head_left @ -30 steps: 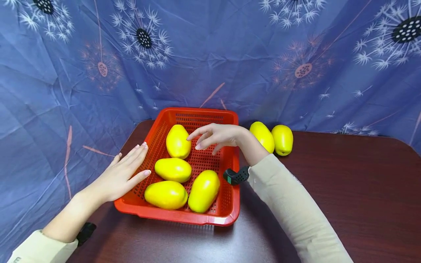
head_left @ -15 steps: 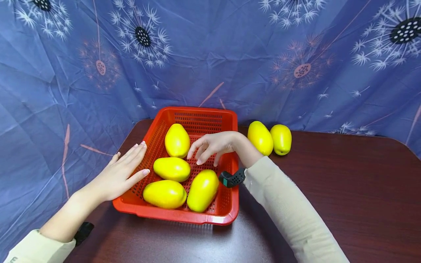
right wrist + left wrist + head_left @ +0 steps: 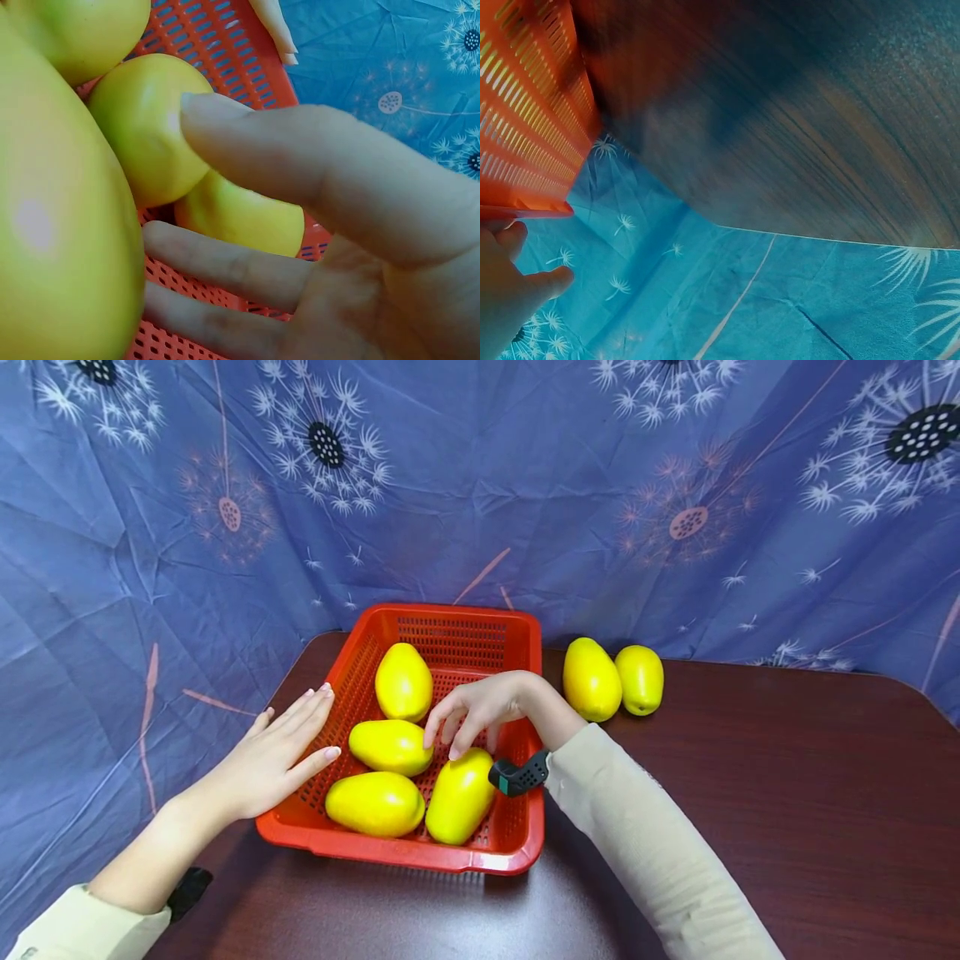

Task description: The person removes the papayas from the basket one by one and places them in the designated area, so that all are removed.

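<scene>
Hanging at the back and round the 9 o'clock side, blue cloth printed with white and pink dandelions (image 3: 465, 485) filled much of the head view; 12 o'clock was the side farthest from the person. Below it stretched a dark reddish-brown, wood-grained surface (image 3: 795, 793), which carried a rectangular red plastic basket (image 3: 442, 858) with slotted walls and a perforated floor.

Two arms in cream sleeves, the left sleeve (image 3: 93, 927) and the right sleeve (image 3: 652, 835), came in from 7 and 5 o'clock. The person's bare left hand (image 3: 281, 764) lay along the basket's rim at 9 o'clock, its grip flat, fingers straight and close together, thumb apart. The bare right hand (image 3: 486, 702) reached over the 3 o'clock wall and hung palm down inside, its grip loosely spread, fingers curved, with a gap between thumb and fingers; whether the fingertips touched any fruit could not be told.

Six smooth yellow oval fruits were in sight. Inside the basket were one at 12 o'clock (image 3: 403, 682), one left of centre (image 3: 388, 747), one at 7 o'clock (image 3: 375, 804) and one at 5 o'clock (image 3: 459, 802), its upper end beneath the right hand. Two more, a longer fruit (image 3: 592, 679) and a shorter fruit (image 3: 641, 681), stood side by side outside, toward 2 o'clock.

Smallest were two black wristbands, one with a green patch (image 3: 525, 774) at the right wrist, the other (image 3: 191, 893) at the left.
</scene>
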Motion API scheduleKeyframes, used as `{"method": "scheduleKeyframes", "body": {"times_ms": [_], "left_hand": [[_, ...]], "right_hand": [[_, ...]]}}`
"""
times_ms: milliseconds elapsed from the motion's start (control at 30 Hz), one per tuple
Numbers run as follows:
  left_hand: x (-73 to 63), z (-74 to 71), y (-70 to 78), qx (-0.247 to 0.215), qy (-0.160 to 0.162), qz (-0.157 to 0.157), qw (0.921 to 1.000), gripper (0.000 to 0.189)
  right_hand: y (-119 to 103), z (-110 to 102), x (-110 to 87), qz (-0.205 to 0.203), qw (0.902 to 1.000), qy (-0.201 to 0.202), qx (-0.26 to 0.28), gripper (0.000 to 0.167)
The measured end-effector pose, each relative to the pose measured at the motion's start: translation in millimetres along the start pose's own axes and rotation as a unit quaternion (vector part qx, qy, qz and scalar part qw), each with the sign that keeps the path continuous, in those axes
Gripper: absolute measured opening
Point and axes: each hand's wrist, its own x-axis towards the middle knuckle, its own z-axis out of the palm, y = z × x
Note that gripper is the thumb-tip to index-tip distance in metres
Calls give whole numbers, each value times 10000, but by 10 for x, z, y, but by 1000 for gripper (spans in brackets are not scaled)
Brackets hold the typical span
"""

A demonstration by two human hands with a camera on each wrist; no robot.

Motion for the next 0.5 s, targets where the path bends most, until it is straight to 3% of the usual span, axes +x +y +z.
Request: {"method": "scheduleKeyframes", "body": {"times_ms": [233,500], "left_hand": [[-6,7,10,-11,58,21,10000,70],[-2,5,10,0,80,46,10000,69]], "right_hand": [[22,35,40,220,9990,-328,-217,38],[55,48,81,199,9959,-825,-300,42]]}}
